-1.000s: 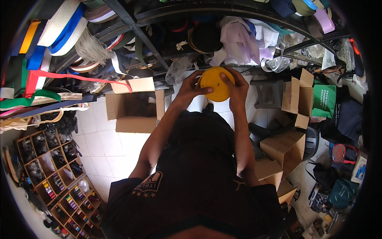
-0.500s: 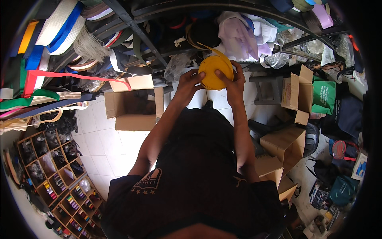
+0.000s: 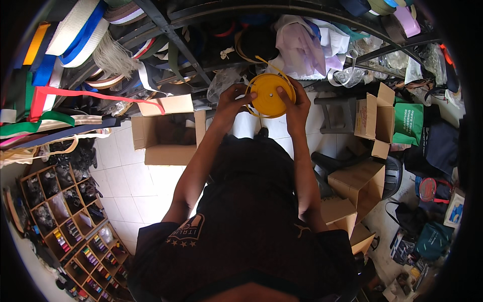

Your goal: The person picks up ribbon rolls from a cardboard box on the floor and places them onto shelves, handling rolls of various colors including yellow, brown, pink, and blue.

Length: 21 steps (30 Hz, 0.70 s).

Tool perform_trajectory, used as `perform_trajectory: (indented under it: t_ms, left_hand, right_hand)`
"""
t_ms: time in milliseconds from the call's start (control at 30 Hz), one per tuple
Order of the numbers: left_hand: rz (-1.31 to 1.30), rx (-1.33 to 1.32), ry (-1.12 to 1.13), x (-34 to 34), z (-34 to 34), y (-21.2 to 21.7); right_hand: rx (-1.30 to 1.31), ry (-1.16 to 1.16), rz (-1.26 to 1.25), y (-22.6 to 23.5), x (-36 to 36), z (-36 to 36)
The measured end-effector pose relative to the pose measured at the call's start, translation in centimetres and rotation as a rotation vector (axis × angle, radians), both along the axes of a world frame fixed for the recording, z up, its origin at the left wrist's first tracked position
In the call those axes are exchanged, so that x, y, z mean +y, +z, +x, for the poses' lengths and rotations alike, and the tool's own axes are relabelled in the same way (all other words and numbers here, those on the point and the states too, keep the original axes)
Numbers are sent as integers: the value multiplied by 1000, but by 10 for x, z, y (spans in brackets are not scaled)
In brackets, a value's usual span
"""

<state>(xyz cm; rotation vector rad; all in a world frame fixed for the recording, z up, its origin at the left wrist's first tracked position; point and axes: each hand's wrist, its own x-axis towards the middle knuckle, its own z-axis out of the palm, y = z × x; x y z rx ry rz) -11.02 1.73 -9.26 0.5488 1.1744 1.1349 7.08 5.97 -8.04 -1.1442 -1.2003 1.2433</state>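
Note:
A flat coiled roll of yellow webbing [image 3: 270, 104] is held up between my two hands, its round face with a small pale centre showing. My left hand [image 3: 232, 104] grips the roll's left rim, thumb on the face and fingers behind. On the right rim, my right hand [image 3: 299, 104] is closed with its thumb pressed on the face and its fingers round the edge. A loose yellow end stands up above the roll, near the shelf.
Ahead runs a black metal rack [image 3: 211, 19] with rolled straps, plastic bags and pale lilac cloth [image 3: 301, 48]. An open cardboard box [image 3: 171, 155] is at left, by a wooden cubby shelf [image 3: 94, 232]. A dark stool [image 3: 336, 115] and more boxes [image 3: 358, 189] stand at right.
The yellow roll has tilted so its coiled face and centre show more fully. Its loose end, earlier stretched toward the rack, now sticks up nearer the roll. Both hands keep hold.

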Motion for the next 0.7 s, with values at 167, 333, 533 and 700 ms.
perform_trajectory:
  t_ms: [167,333,533,700]
  left_hand:
    - [70,89,-19,-7,11,9]
    - [98,139,-3,2,19,-1]
    - [95,199,-92,-1,17,6]
    - [19,208,-122,-3,13,15]
  right_hand:
    - [7,-73,-20,2,-3,-2]
    - [-71,12,-12,0,-2,-4]
    - [-326,14,-45,15,16,13]
    - [-429,65,-4,29,23,8]
